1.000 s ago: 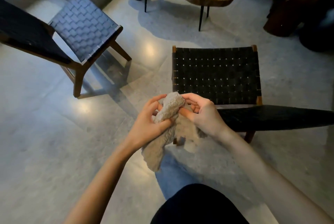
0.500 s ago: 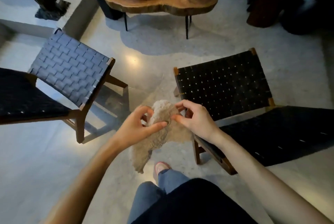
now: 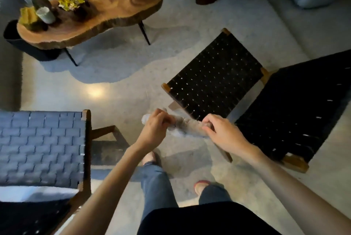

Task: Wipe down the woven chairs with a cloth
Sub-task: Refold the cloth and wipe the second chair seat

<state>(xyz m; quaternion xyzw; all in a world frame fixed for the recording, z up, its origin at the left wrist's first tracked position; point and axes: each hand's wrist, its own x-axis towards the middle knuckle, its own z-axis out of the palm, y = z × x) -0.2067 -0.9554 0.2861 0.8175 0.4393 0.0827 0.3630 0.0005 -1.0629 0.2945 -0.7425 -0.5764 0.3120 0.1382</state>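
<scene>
A beige fluffy cloth (image 3: 185,127) is stretched between my two hands in front of me, blurred by motion. My left hand (image 3: 154,129) grips its left end and my right hand (image 3: 221,134) pinches its right end. Just beyond my right hand stands a black woven chair (image 3: 214,77) with a wooden frame, its seat towards me and its dark backrest (image 3: 296,109) to the right. A second woven chair (image 3: 41,149) with a grey-blue strap surface stands at the lower left.
A low live-edge wooden table (image 3: 106,12) with small pots and a cup stands at the back left, a dark bin (image 3: 24,48) under its left end. The floor (image 3: 117,90) is polished grey stone. My legs and feet show below my hands.
My hands have pulled apart and drawn the bunched cloth out flat between them. The view has swung, so the left chair is now closer at the lower left.
</scene>
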